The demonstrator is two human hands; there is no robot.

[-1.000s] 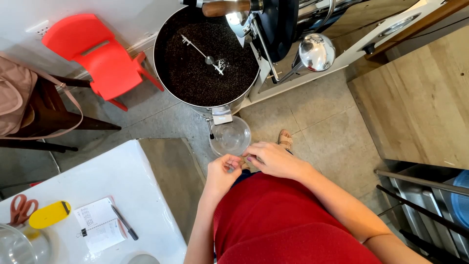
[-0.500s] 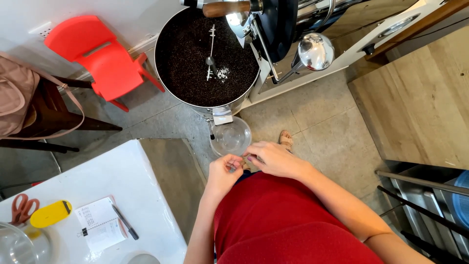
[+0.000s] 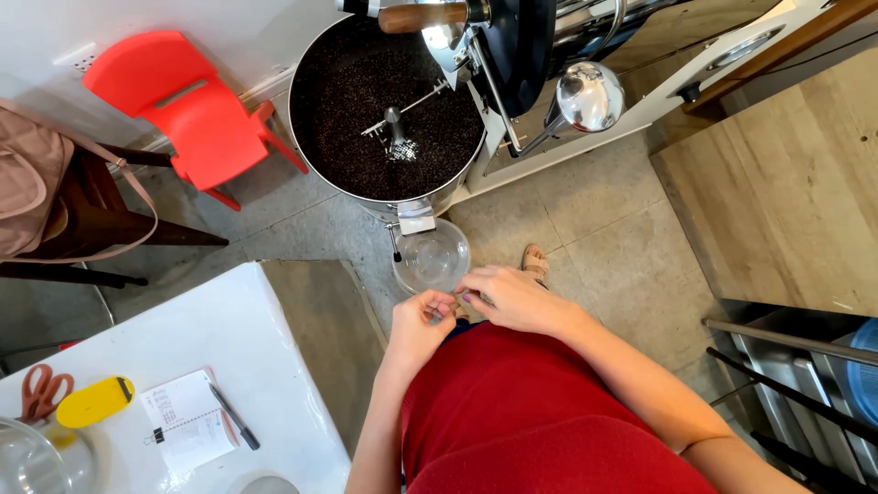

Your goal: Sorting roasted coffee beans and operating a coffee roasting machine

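Left hand (image 3: 422, 316) and right hand (image 3: 508, 297) meeting fingertip to fingertip in front of the red garment (image 3: 540, 421), fingers curled, pinching something too small to identify. Hovering just above the clear bowl (image 3: 432, 257) sitting on the floor under the chute of the round tray of dark beans (image 3: 384, 105). Lying apart on the white tabletop (image 3: 183, 366): pen (image 3: 234, 416), notepad (image 3: 187, 432).

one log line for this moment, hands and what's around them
left hand: fingertips meeting right hand at waist, held item too small to tell | clear bowl: on floor under round tray of dark beans | stirring arm: in beans
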